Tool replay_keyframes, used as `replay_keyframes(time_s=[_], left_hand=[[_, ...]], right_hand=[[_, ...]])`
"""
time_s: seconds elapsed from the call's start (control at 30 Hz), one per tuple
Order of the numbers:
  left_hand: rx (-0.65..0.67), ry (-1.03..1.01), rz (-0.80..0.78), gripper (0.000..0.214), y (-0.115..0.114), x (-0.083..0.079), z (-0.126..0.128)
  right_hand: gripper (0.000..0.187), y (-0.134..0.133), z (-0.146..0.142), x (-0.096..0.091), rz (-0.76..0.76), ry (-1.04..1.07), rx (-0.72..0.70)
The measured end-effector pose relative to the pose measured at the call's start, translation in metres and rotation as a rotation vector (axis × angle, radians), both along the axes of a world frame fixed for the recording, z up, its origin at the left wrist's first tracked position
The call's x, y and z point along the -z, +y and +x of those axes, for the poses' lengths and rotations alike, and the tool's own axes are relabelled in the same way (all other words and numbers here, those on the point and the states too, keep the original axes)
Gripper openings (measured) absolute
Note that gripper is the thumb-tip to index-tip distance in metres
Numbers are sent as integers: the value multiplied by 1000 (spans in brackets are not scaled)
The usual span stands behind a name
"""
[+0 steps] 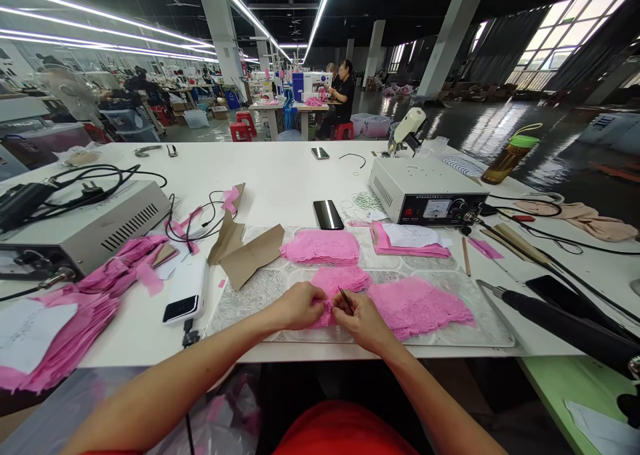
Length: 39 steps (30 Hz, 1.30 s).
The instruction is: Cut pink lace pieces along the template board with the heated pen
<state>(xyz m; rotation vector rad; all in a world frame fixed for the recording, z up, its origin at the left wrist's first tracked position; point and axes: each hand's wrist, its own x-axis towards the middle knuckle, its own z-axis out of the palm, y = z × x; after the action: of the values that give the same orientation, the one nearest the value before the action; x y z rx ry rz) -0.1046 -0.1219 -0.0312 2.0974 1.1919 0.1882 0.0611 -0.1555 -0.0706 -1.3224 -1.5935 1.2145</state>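
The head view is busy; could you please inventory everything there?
Table: one, white, in front
Mat: one, grey, on table
Lace piles: three, pink, on mat
Folded cloth: one, pink, mat's right rear
Pointed tool: one, dark, in right hand
Power bank: one, white, left of mat
Cardboard: count unclear, brown, left of lace
Phones: at least two, black, behind lace
Control boxes: two, grey, left and right
Bottle: one, brown, right rear
Bundles: count unclear, pink, left
Cables: several, black, both sides
Stools: several, red, background
Co-workers: at least two, nearest in black, background
Left hand: one, bare, pinching lace
Right hand: one, bare, gripping tool
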Motion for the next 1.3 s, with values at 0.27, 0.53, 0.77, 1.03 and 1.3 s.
replay_keyframes(time_s=[0.27,0.53,0.77,1.03,1.3], left_hand=[[3,-59,-29,26,1,4,-5],[52,-115,42,29,9,8,-9],[171,-390,-22,36,15,8,-14],[242,-557,-260,39,27,22,-15],[297,-555,-233,32,29,27,-18]], right_hand=[[13,4,3,-7,-88,99,-117],[11,4,5,5,-8,-25,102],[14,11,6,12,13,60,222],[25,26,2,15,-78,282,225],[34,3,26,-11,-218,331,103]])
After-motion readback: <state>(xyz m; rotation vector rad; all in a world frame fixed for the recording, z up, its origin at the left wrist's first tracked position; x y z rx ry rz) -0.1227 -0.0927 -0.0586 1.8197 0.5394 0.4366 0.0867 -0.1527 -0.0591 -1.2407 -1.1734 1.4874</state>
